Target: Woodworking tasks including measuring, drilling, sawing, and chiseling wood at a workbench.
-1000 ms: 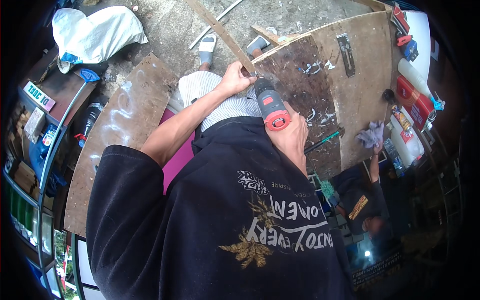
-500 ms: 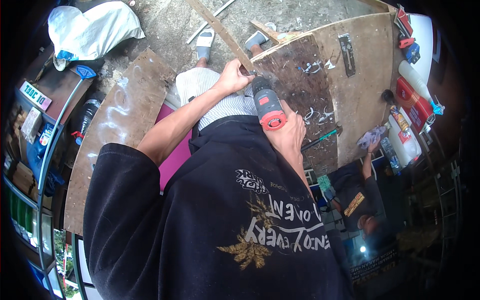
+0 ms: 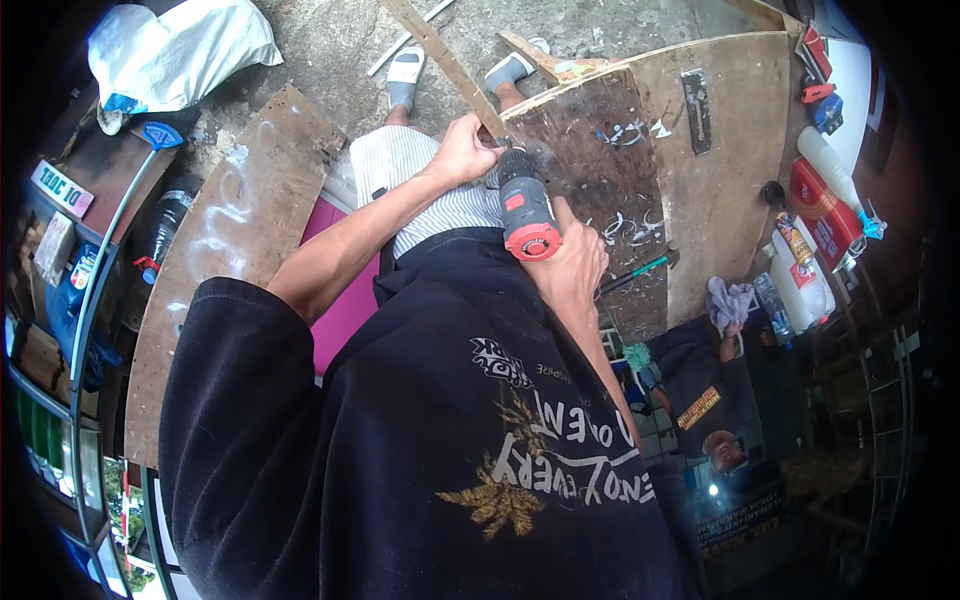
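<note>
Black, grey and red, the chunky power drill (image 3: 525,205) sits in our right hand (image 3: 575,262), closed around its mostly hidden handle. Our left hand (image 3: 463,155) bunches narrow at the near end of the long brown wooden strip (image 3: 450,75); whether it pinches the wood, we can't tell. And there's the change: the drill's rear swings slightly left while its front stays by that strip end, so we judge the spot unchanged, only the angle shifting. Just right lies the dark brown, shaving-strewn board (image 3: 580,150), a green-handled tool (image 3: 648,268) across it. Farther out, a co-worker's hand (image 3: 733,328) holds a greyish-purple cloth (image 3: 730,298).
</note>
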Tool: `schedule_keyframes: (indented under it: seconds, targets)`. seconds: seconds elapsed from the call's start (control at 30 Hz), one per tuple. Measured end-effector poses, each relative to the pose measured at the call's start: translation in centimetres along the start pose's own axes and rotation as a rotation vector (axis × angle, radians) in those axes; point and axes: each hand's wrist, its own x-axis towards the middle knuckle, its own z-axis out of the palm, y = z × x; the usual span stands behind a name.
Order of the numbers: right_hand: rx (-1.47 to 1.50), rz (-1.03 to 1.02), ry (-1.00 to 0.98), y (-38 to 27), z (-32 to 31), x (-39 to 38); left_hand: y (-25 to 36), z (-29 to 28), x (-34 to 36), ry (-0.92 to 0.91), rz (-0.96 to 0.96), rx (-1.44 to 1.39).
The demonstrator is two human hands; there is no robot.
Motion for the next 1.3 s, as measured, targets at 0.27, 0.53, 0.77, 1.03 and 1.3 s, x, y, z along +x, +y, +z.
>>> schedule_keyframes:
  seconds: [0.27,0.53,0.77,1.03,1.3]
  targets:
    - [-0.020,-0.020,-0.026,-0.6,-0.5,0.2,-0.3,0.3,0.0,0.099,0.106,0.027]
    - [-0.014,-0.027,-0.017,-0.7,-0.5,0.3,0.5,-0.1,-0.2,0.019,-0.003,0.050]
    - [-0.023,-0.028,-0.024,-0.7,-0.8,0.5,1.0,0.0,-0.2,0.025,0.001,0.025]
    - [-0.028,-0.008,-0.034,-0.2,-0.4,0.7,1.5,0.0,-0.5,0.033,0.017,-0.005]
    - [-0.007,-0.018,-0.010,0.1,-0.7,0.8,2.7,-0.1,-0.7,0.036,0.026,0.063]
